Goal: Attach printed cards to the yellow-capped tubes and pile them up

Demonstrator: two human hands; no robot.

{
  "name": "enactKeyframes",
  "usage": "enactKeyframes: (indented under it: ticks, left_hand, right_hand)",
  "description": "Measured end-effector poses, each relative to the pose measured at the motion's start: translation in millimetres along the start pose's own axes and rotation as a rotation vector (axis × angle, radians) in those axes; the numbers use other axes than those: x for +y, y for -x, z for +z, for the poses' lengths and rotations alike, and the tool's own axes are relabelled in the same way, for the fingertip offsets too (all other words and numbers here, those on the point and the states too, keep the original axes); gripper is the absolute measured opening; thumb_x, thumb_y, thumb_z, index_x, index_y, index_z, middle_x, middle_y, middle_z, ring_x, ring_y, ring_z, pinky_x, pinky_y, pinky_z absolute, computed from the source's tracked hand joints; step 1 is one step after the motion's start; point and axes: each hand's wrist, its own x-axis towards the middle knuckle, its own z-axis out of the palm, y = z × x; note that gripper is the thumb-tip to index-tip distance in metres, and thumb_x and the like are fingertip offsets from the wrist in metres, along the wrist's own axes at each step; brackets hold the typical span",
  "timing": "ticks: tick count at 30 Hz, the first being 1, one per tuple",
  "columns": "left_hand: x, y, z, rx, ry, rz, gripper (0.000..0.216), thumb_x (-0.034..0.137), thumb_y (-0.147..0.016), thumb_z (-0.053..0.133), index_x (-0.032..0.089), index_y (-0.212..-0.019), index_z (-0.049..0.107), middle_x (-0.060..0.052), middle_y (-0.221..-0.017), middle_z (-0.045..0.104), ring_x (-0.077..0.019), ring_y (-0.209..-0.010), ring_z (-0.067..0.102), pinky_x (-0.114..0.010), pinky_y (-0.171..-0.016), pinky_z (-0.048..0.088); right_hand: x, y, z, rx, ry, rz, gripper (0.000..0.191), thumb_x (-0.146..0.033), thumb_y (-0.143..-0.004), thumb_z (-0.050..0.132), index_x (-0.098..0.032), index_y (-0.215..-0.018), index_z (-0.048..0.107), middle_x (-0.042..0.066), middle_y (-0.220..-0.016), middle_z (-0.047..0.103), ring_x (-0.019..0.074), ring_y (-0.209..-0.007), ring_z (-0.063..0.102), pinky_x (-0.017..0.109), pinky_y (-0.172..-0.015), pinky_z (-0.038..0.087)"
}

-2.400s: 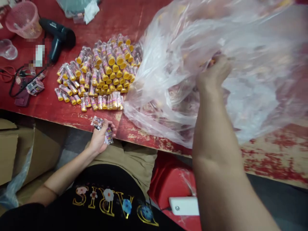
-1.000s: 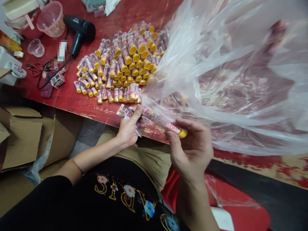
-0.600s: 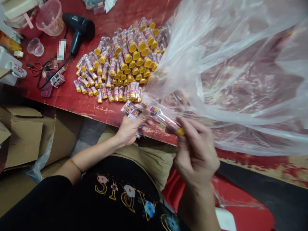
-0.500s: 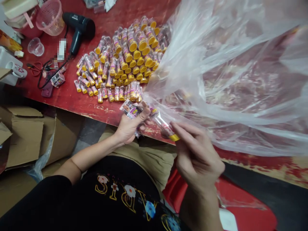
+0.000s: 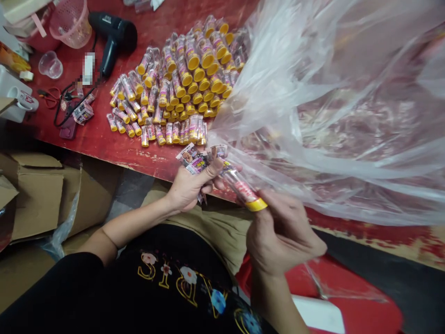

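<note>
My right hand [image 5: 283, 232] pinches the yellow-capped end of a small clear tube [image 5: 241, 188] just below the table edge. My left hand [image 5: 191, 185] is closed around a stack of printed label sleeves [image 5: 194, 160], its thumb and fingers meeting the tube's other end. A pile of several finished yellow-capped tubes [image 5: 177, 86] lies on the red table [image 5: 104, 139] beyond my hands. A big clear plastic bag [image 5: 330, 106] bulges over the table's right side and touches my hands.
A black heat gun [image 5: 113, 39], a pink basket [image 5: 71, 21], a clear cup [image 5: 50, 65], a white mug [image 5: 15, 95] and red scissors [image 5: 52, 96] sit at the table's left. Cardboard boxes [image 5: 33, 190] stand below on the left. A red stool [image 5: 347, 301] is under me.
My right hand left the plastic bag and came down with one tube to meet my left hand. The tube's far end now sits at the sleeves in my left hand.
</note>
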Motion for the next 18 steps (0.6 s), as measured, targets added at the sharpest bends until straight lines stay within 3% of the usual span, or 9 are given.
enactKeyframes:
  ticks: [2,3,7,11,14,18]
  left_hand:
    - [-1.0,2.8,3.1,0.022,0.005,-0.036,0.055,0.046,-0.073,0.093,0.013,-0.111,0.072,-0.007,-0.082,0.078,-0.0037,-0.051,0.055,-0.016,-0.044,0.026]
    - [-1.4,4.4,4.8,0.031,0.008,-0.052,0.056,0.045,-0.074,0.092,0.012,-0.115,0.072,-0.008,-0.084,0.079,-0.0037,-0.051,0.056,-0.016,-0.044,0.027]
    - [0.0,11.5,11.5,0.06,-0.006,-0.098,0.058,0.047,-0.074,0.093,0.011,-0.115,0.073,-0.011,-0.087,0.08,-0.0046,-0.052,0.058,-0.017,-0.044,0.028]
    - [0.2,16.3,14.1,0.029,-0.03,-0.139,0.053,0.054,-0.071,0.092,0.01,-0.092,0.07,-0.006,-0.073,0.075,-0.0043,-0.05,0.056,-0.017,-0.044,0.029]
    - [-4.0,17.6,13.5,-0.005,-0.072,-0.167,0.055,0.06,-0.07,0.09,0.013,-0.08,0.063,0.001,-0.058,0.064,-0.0058,-0.049,0.055,-0.018,-0.043,0.029]
    - [-10.0,21.7,11.4,-0.042,-0.122,-0.202,0.058,0.064,-0.068,0.09,0.015,-0.081,0.061,0.002,-0.058,0.062,-0.0063,-0.048,0.055,-0.018,-0.042,0.028]
  right_hand:
    - [1.6,5.2,3.2,0.06,-0.068,0.188,0.018,-0.021,-0.089,0.077,-0.025,-0.106,0.084,0.003,-0.092,0.079,0.0183,-0.079,0.074,0.034,-0.067,0.065]
    - [2.2,7.4,3.6,0.075,-0.045,0.189,0.018,-0.021,-0.09,0.076,-0.025,-0.106,0.084,0.003,-0.092,0.079,0.0185,-0.079,0.074,0.034,-0.067,0.065]
    - [0.4,12.0,-0.3,0.057,0.184,-0.164,0.033,-0.009,-0.085,0.077,-0.027,-0.112,0.084,0.006,-0.098,0.081,0.0209,-0.084,0.076,0.037,-0.075,0.063]
    - [-6.8,11.1,0.6,0.024,0.072,-0.047,0.041,-0.01,-0.09,0.073,-0.032,-0.124,0.079,0.005,-0.103,0.076,0.0199,-0.09,0.074,0.037,-0.079,0.062]
    - [-8.9,6.3,3.6,-0.081,0.049,-0.044,0.049,-0.015,-0.091,0.074,-0.033,-0.136,0.073,0.008,-0.118,0.068,0.0239,-0.109,0.071,0.042,-0.089,0.062]
    - [-8.8,-1.6,4.9,-0.084,0.105,-0.076,0.042,-0.014,-0.091,0.076,-0.034,-0.127,0.078,0.007,-0.117,0.066,0.0229,-0.109,0.068,0.043,-0.092,0.06]
